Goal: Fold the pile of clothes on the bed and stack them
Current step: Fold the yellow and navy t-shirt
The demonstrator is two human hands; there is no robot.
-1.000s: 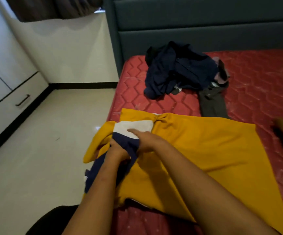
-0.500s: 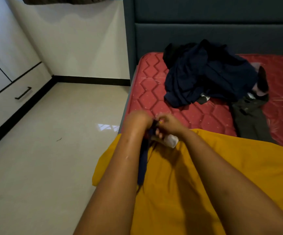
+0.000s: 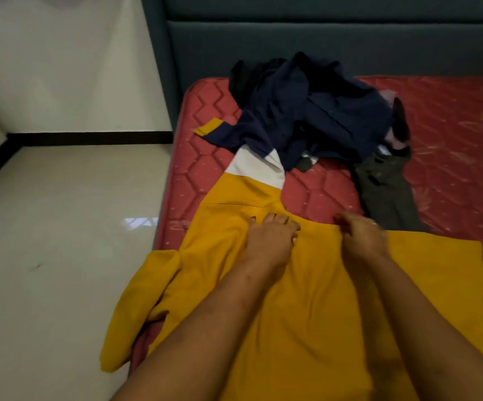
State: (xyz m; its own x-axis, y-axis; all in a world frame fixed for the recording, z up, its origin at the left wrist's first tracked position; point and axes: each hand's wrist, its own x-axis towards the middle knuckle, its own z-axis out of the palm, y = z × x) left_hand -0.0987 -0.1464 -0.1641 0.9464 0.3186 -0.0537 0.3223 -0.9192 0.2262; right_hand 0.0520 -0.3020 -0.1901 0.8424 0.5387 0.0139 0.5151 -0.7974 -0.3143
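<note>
Soft mustard top (image 3: 315, 314) flat on quilted red mattress (image 3: 205, 169); sleeve (image 3: 251, 169) now stretched out toward crumpled navy pile (image 3: 321, 111), no longer bunched; left hand (image 3: 272, 238) spread flat, pressing; right hand (image 3: 361, 235) blurred, grip unclear.

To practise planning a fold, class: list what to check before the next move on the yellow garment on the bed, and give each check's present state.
1. Yellow garment flat on the mattress: not ok, its left side hangs creased over the edge.
2. Banded sleeve stretched out: ok, it reaches toward the pile of dark clothes.
3. Sleeve clear of that pile: cannot tell, navy lies against navy.
4. Left hand pressing flat on the garment: ok.
5. Right hand gripping the fabric: cannot tell, it is blurred.
</note>
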